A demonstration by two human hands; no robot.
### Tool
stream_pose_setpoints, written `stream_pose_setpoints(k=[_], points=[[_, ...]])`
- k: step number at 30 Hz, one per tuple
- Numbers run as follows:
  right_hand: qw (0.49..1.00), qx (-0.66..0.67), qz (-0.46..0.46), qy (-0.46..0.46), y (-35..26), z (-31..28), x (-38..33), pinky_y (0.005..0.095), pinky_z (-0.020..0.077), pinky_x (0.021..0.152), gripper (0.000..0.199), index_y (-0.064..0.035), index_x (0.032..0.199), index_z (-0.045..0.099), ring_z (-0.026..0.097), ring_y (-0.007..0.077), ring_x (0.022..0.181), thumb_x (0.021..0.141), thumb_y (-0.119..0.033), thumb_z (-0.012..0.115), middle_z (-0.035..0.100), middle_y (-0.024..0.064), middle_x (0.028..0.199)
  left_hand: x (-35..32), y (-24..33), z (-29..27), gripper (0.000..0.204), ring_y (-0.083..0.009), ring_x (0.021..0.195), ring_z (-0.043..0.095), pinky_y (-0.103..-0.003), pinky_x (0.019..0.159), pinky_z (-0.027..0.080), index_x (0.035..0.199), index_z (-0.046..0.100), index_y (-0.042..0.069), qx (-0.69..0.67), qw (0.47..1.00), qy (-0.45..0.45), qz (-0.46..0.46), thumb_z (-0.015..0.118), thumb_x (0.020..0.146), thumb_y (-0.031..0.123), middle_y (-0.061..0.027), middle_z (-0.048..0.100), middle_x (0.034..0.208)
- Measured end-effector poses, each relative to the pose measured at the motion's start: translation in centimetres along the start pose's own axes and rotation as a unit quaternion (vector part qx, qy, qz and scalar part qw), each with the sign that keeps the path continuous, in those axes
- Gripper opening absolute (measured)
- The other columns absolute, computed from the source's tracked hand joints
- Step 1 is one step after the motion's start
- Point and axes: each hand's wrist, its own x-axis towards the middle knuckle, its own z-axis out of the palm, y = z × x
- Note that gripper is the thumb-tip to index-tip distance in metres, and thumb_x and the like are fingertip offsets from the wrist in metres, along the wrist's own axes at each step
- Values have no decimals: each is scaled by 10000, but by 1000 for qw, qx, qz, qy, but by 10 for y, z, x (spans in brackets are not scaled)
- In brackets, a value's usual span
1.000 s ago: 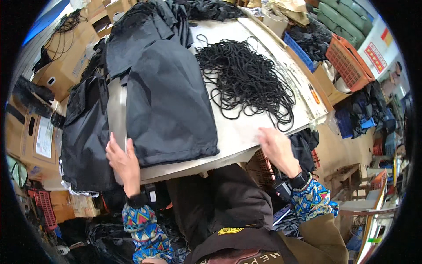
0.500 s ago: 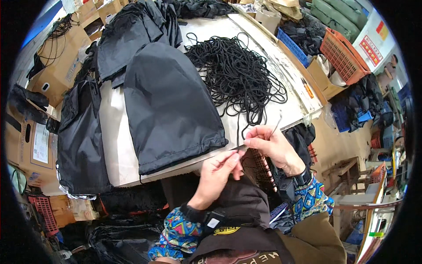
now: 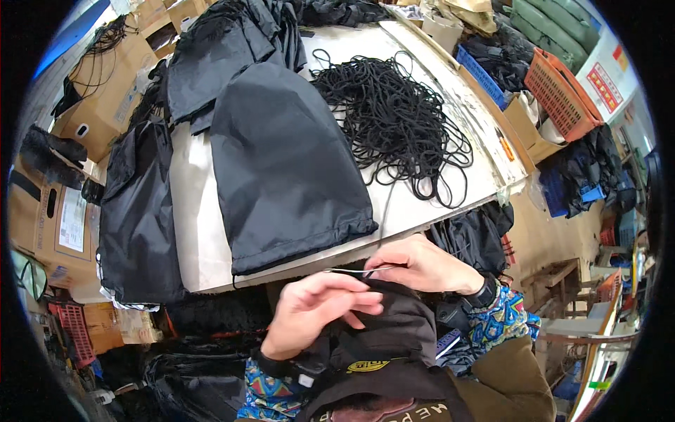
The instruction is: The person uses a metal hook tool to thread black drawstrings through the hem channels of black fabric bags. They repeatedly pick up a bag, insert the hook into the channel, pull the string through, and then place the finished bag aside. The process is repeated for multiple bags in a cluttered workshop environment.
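My left hand (image 3: 313, 309) and my right hand (image 3: 425, 264) meet just below the table's near edge, over my dark jacket. Between their fingertips runs a thin metal threading wire (image 3: 355, 270), pinched at both ends. From my right hand a single black cord (image 3: 387, 204) rises up to the big tangle of black cord (image 3: 390, 119) on the white table (image 3: 200, 232). A black drawstring bag (image 3: 285, 165) lies flat on the table in front of me, its hemmed opening toward me.
More black bags (image 3: 137, 218) hang over the table's left edge and pile up at the far end. Cardboard boxes (image 3: 105, 98) stand at the left. An orange crate (image 3: 562, 91) and a blue crate (image 3: 485, 74) sit at the right, with dark bundles on the floor.
A second ago my left hand lay on the bag's left edge and my right hand near the table edge. Both have come together close to my body, holding the wire and cord.
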Motion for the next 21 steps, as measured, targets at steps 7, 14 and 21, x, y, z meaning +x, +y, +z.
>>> stream_pose_setpoints(k=[7, 14, 21], points=[[920, 368, 137, -13, -6, -6, -27, 188, 370, 579, 376, -72, 1299, 516, 422, 41, 666, 948, -202, 550, 475, -60, 775, -76, 36, -29, 203, -264, 996, 643, -275, 573, 592, 998, 572, -14, -375, 835, -54, 399, 524, 828, -115, -153, 640, 850], [962, 206, 174, -43, -5, 16, -24, 185, 363, 635, 376, -77, 1327, 494, 387, 28, 684, 980, -224, 497, 440, -65, 732, -6, -19, -24, 278, -260, 1004, 642, -327, 819, 558, 1166, 572, -56, -71, 976, 194, 67, 555, 926, 83, -208, 647, 1062], [889, 394, 233, -1, -4, 38, -27, 168, 336, 554, 304, -41, 1248, 565, 403, 22, 633, 978, -160, 492, 468, -57, 717, 14, -56, -25, 146, -172, 899, 627, -300, 865, 469, 997, 677, -17, -3, 952, 251, 177, 619, 876, 40, -98, 685, 933]])
